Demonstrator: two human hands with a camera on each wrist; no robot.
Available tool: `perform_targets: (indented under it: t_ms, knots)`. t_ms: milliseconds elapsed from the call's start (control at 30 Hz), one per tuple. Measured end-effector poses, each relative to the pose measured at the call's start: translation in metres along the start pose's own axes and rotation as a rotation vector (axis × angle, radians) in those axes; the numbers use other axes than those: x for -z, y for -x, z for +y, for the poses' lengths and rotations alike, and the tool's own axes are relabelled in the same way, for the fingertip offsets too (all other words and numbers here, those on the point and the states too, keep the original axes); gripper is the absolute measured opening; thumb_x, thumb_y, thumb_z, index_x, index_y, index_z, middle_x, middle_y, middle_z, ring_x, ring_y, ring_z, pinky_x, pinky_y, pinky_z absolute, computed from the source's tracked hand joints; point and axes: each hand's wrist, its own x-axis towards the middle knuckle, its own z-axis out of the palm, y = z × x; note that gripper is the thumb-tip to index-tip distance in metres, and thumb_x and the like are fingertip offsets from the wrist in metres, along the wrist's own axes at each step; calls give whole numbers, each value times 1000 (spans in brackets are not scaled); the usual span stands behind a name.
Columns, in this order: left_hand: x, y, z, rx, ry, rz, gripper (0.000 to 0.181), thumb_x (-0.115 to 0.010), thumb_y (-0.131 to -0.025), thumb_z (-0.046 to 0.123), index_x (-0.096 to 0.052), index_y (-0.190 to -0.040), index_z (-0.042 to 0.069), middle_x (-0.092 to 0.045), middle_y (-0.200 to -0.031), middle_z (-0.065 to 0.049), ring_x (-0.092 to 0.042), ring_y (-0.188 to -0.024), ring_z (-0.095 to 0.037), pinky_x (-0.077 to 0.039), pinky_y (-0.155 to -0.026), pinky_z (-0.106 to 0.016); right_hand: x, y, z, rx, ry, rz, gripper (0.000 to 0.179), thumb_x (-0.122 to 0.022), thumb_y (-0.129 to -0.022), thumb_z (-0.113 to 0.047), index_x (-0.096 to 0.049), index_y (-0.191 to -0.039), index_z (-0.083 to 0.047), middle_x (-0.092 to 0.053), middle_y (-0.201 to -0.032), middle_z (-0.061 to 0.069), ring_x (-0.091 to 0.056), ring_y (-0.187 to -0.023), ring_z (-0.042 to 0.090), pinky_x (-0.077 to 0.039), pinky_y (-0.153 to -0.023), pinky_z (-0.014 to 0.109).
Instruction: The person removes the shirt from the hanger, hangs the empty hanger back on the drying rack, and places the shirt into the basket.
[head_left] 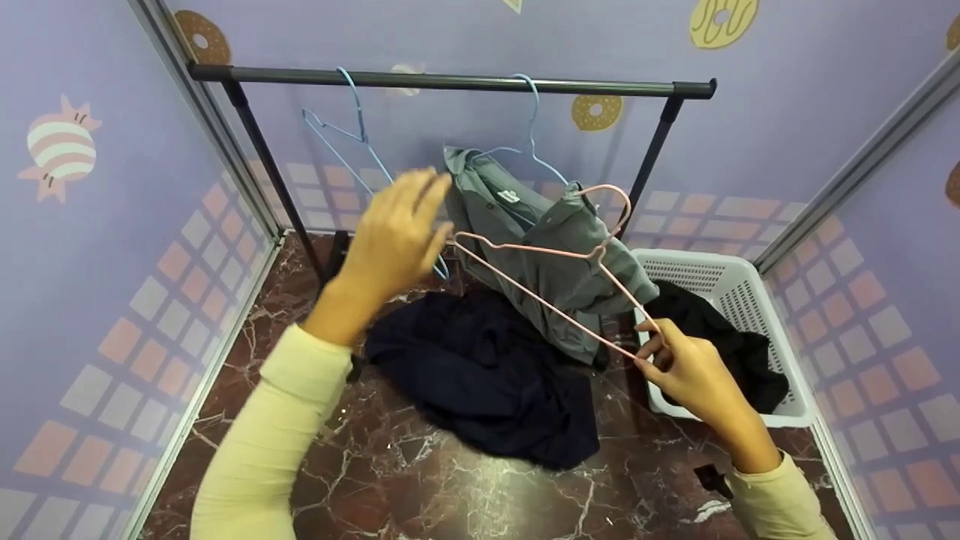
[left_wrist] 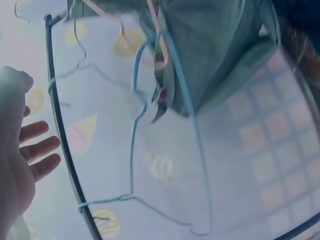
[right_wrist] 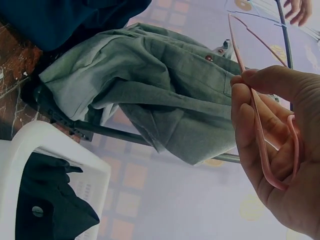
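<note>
My right hand grips one end of a pink hanger, its thumb and fingers curled round the wire in the right wrist view. Holding nothing, my left hand is raised with its fingers extended, in front of a blue hanger on the rack. Behind the pink hanger, a grey-green button shirt hangs on a second blue hanger, slanting down to the right. On the floor below lies a heap of dark navy cloth.
A black rack bar runs across in front of the patterned walls. At the right, a white basket holds black clothing. The floor is dark red marbled. A small black object lies near my right sleeve.
</note>
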Motion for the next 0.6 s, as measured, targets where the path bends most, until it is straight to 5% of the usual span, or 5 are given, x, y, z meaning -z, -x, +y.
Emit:
perform_targets:
  t_ms: [367,600]
  knots:
    - [29,-68,-40,273,9,-211,69,-62,-103,30,-32,-159,3,-35,-162,-24,-30,-153,-44,-20,-129,-49,1,-5,-8,24,39,3,51,-84,-75,4,-65,-121,-9,-73,-80,-10,-62,-62,0,-48,-57,12]
    - [33,-99,-59,345,6,-226,69,-69,-99,24,-38,-157,5,-39,-160,-22,-30,-153,-43,-17,-131,-49,-7,-6,-13,27,43,11,46,-84,-76,2,-66,-117,-9,-74,-79,-11,-65,-63,0,-52,-58,13]
